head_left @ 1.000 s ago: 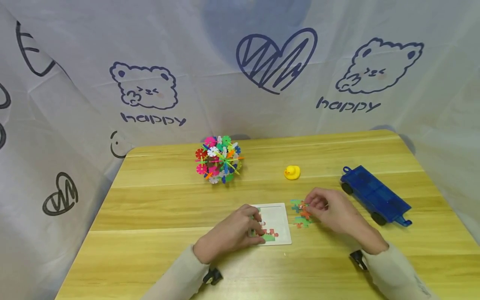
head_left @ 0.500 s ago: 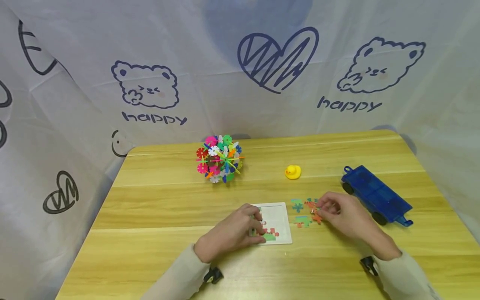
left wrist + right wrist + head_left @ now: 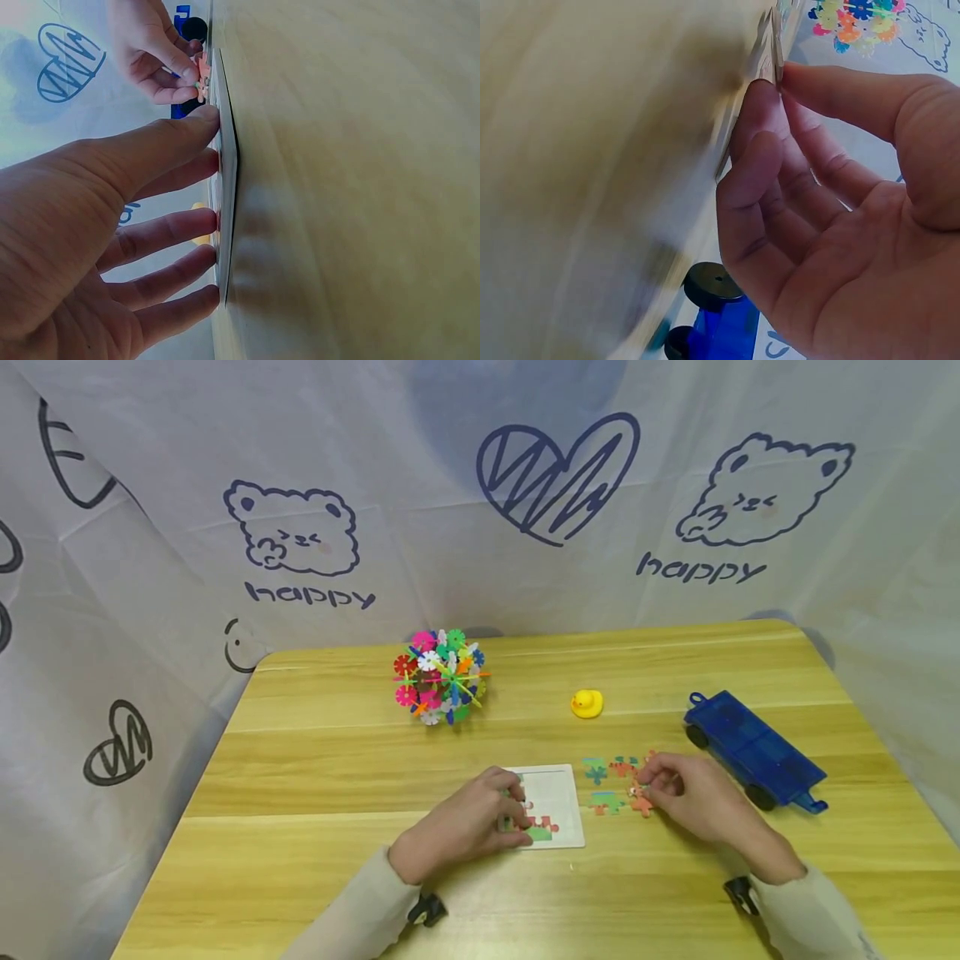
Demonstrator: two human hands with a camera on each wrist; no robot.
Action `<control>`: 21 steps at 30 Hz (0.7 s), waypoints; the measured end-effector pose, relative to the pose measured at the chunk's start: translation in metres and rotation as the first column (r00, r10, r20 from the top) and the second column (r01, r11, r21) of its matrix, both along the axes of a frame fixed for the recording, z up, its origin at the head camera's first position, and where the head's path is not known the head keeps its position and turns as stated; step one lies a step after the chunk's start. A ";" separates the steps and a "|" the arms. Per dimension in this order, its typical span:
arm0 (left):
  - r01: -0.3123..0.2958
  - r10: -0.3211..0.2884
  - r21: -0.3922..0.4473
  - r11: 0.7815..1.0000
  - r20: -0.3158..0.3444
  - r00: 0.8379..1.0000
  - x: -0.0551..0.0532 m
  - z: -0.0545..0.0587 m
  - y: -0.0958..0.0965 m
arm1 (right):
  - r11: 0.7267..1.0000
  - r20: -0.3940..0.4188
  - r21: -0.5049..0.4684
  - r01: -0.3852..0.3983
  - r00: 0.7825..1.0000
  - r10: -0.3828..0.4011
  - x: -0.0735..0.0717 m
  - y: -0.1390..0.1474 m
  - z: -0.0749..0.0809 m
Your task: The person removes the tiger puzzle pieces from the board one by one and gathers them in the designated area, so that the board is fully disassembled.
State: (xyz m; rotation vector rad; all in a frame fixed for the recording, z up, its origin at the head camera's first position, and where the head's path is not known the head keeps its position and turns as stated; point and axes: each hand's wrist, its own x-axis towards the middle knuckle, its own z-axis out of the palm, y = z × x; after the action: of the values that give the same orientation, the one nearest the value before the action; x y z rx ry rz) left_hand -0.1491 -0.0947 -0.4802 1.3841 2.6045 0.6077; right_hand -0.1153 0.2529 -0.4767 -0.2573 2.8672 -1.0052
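Observation:
In the head view a white puzzle board [image 3: 561, 802] lies flat, with red and green puzzle pieces [image 3: 542, 829] fitted at its lower left. My left hand [image 3: 467, 818] rests its fingertips on the board's left part, covering some of it. The fingers [image 3: 169, 229] are spread and fairly straight in the left wrist view. To the right, my right hand [image 3: 693, 797] pinches an orange puzzle piece [image 3: 642, 803] between thumb and fingertips. From the right wrist camera that puzzle piece [image 3: 778, 49] appears edge-on. Several loose puzzle pieces [image 3: 596, 772] lie between board and hand.
A blue toy trailer [image 3: 753, 747] with black wheels stands right of my right hand. A yellow rubber duck [image 3: 587, 703] sits behind the loose pieces. Farther back left is a colourful ball of snowflake discs [image 3: 441, 678]. Behind the wooden table [image 3: 315, 777] hangs a printed white cloth [image 3: 420, 552].
My right hand has moved right, away from the board, with the orange puzzle piece, uncovering more loose pieces. My left hand has stayed on the board.

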 end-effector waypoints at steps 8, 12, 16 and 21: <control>-0.004 0.004 0.000 1.000 0.012 1.000 0.001 0.003 0.000 | 1.000 0.011 0.021 -0.002 1.000 0.002 0.000 0.002 0.000; -0.006 0.006 -0.003 1.000 0.015 1.000 0.001 0.004 0.001 | 1.000 0.019 0.031 0.006 1.000 -0.006 0.001 0.000 0.000; -0.010 0.010 -0.002 1.000 0.023 1.000 0.002 0.004 0.001 | 0.999 0.018 0.041 0.024 1.000 -0.025 0.001 -0.001 0.001; -0.014 0.014 -0.001 1.000 0.037 0.999 0.001 0.005 0.001 | 0.999 0.007 0.029 0.018 1.000 -0.018 0.002 0.000 0.003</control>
State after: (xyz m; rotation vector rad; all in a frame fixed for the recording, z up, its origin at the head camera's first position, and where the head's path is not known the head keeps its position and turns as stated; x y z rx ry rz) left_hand -0.1477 -0.0941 -0.4754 1.3423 2.5873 0.6282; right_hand -0.1132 0.2524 -0.4740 -0.2255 2.8799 -0.9651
